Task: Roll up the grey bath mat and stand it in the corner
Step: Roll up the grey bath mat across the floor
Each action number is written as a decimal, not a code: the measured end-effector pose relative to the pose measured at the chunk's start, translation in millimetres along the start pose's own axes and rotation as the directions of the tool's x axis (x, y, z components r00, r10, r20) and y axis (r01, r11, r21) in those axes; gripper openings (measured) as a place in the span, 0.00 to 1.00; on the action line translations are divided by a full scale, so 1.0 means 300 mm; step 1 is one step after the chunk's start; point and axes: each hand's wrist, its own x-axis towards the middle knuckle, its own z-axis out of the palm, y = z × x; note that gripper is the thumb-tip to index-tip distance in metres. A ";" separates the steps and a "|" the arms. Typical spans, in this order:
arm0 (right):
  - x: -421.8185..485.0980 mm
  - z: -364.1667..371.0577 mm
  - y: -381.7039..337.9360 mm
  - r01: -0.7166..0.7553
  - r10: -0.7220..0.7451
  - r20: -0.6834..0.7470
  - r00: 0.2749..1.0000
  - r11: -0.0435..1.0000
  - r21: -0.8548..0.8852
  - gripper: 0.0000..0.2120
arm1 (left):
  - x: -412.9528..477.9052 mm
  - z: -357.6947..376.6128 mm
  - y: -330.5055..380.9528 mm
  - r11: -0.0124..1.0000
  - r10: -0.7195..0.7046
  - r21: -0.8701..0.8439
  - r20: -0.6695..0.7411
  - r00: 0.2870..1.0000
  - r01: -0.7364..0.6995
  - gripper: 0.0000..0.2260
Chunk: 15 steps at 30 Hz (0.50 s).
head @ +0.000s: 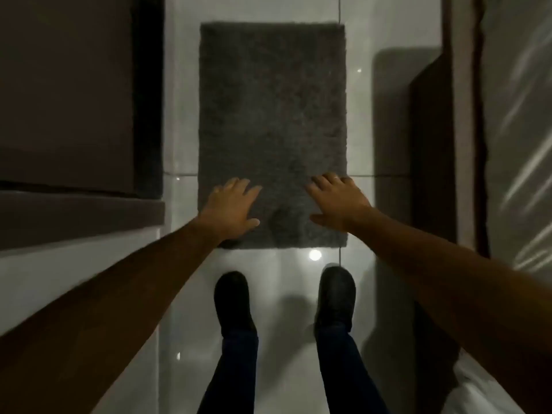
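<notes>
The grey bath mat (271,115) lies flat and unrolled on the glossy white tiled floor, its long side running away from me. My left hand (231,206) hovers over or rests on the mat's near left corner, fingers spread. Over the near right part of the mat my right hand (337,200) is held the same way, fingers apart, a ring on one finger. Neither hand holds anything. Whether the palms touch the pile I cannot tell.
My two dark shoes (233,300) (336,297) stand just short of the mat's near edge. A dark brown cabinet (74,94) borders the floor strip on the left. A dark wooden panel (433,144) and a plastic-covered surface (519,130) close the right side.
</notes>
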 end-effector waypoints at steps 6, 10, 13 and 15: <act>0.191 0.508 -0.043 0.034 -0.025 0.097 0.995 0.995 -0.093 0.27 | 0.178 0.523 -0.025 0.995 0.044 0.090 0.049 0.998 -0.048 0.30; 0.283 0.753 -0.073 0.036 -0.025 0.072 0.997 0.988 -0.148 0.22 | 0.288 0.787 -0.042 0.973 0.022 0.227 0.125 0.992 -0.051 0.36; 0.332 0.868 -0.083 0.047 -0.041 0.033 0.999 0.976 -0.213 0.25 | 0.356 0.910 -0.059 0.954 0.043 0.291 0.106 0.993 -0.073 0.41; 0.366 0.925 -0.080 0.053 -0.054 0.000 0.999 0.970 -0.239 0.25 | 0.402 0.962 -0.079 0.948 0.070 0.305 0.085 0.994 -0.093 0.42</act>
